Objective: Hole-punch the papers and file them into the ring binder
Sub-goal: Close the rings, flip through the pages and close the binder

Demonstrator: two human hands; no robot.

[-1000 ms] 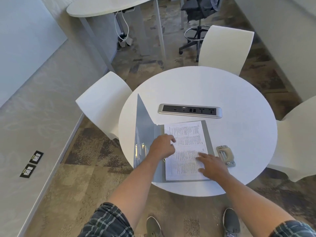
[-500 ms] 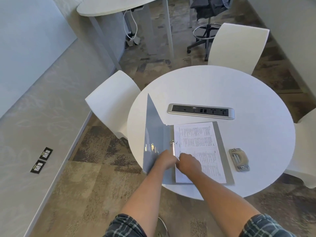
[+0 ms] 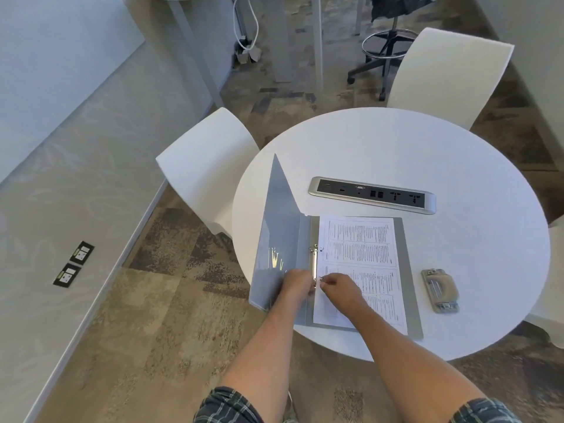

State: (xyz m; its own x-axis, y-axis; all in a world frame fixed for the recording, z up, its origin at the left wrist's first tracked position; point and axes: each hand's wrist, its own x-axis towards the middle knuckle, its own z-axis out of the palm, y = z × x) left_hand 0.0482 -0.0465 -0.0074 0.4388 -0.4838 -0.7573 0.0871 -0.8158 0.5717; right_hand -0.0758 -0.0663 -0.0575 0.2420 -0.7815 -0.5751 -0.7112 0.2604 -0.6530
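A grey ring binder (image 3: 282, 239) lies open at the near left of the round white table (image 3: 457, 154), its left cover tilted up. Printed papers (image 3: 361, 254) lie on its right half, against the metal ring mechanism (image 3: 313, 261). My left hand (image 3: 297, 285) and my right hand (image 3: 338, 288) meet at the near ring, fingers pinched on the metal there; the ring itself is mostly hidden by them. A grey hole punch (image 3: 440, 290) lies on the table to the right of the binder, untouched.
A silver power socket strip (image 3: 372, 195) is set into the table behind the binder. White chairs stand at the left (image 3: 207, 166), back right (image 3: 448, 74) and right edge. A black office stool (image 3: 387, 41) and another table stand beyond.
My right hand left the lower page and came to the near ring beside my left hand, which slid toward me along the spine. The camera view shifted left.
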